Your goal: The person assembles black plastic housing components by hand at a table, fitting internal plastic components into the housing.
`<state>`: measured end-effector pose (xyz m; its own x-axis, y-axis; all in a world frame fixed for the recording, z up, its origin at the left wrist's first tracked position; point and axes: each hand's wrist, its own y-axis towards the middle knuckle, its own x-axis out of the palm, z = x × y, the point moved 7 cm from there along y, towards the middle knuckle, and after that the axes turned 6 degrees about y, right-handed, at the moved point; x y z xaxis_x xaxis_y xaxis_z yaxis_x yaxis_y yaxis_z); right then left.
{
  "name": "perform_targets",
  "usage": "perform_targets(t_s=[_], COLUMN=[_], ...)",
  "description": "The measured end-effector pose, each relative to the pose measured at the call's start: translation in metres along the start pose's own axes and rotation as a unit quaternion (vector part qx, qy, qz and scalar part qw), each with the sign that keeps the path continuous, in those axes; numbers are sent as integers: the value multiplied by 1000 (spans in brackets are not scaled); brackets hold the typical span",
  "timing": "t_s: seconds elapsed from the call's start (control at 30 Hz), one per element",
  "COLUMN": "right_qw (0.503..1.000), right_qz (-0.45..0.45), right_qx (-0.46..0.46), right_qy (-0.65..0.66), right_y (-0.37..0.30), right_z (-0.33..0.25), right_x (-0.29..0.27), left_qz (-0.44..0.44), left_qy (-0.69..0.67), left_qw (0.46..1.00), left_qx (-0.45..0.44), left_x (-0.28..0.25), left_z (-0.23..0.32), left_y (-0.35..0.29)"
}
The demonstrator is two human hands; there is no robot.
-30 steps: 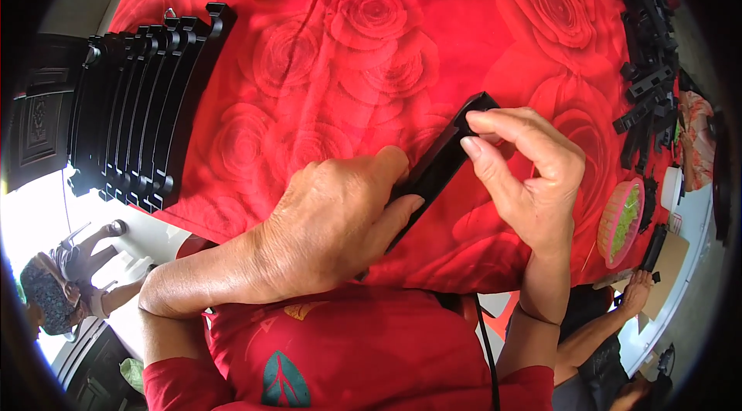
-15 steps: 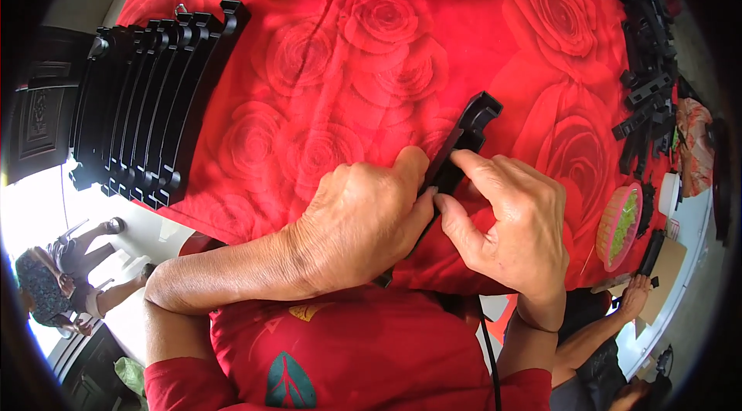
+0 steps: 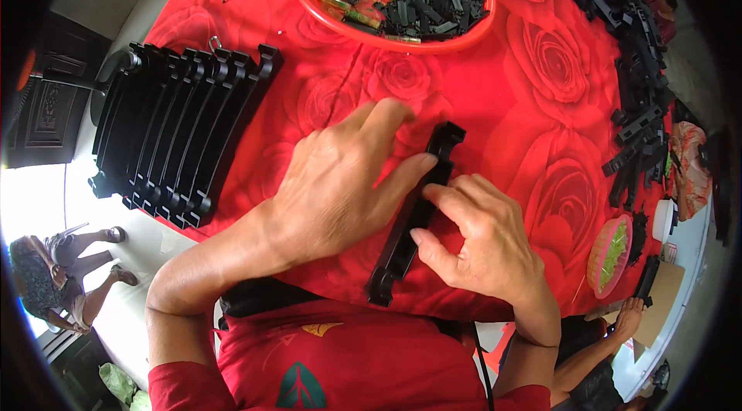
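A long black plastic bar with a stepped upper end lies slantwise in front of me on the red cloth. My right hand is curled at its right edge, with thumb and forefinger against the bar. My left hand is to the left of it, slightly blurred. Its fingers are spread and hold nothing, while the thumb tip reaches across to the bar's upper part. Whether that thumb presses on the bar or only hovers, I cannot tell.
Several similar black bars stand in a row at the left. A red basin of black and yellow-green pieces sits at the far side. Black parts pile along the right edge, near a pink basket. Other people sit lower left and right.
My left hand has lifted off the bar and its fingers have spread. The bar's lower part now shows. The view has shifted, bringing more of the basin into sight.
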<state>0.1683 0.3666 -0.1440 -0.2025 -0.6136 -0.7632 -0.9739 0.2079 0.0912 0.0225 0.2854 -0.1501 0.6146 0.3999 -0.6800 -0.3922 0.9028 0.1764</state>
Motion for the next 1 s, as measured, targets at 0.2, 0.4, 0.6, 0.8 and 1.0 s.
perform_targets(t_s=[0.2,0.4,0.6,0.8,1.0], right_qw=[996,994,988,982,980], right_qz=[-35,-81,-105,-96,-95], right_qx=[51,34,96,114,110], right_qy=[-63,-60,51,112,133], right_y=[4,2,-14,-16,-20], right_z=[-12,-16,-14,-11,-8], right_x=[1,12,26,35,35], left_qz=[-61,-123,-59,-52,-54], left_qy=[59,68,38,9,9], left_qw=[995,990,994,996,996], left_qx=[45,22,87,75,70], left_x=[37,40,36,36,37], left_z=[-4,-2,-5,-7,-7], left_y=[32,15,-4,-6,-5])
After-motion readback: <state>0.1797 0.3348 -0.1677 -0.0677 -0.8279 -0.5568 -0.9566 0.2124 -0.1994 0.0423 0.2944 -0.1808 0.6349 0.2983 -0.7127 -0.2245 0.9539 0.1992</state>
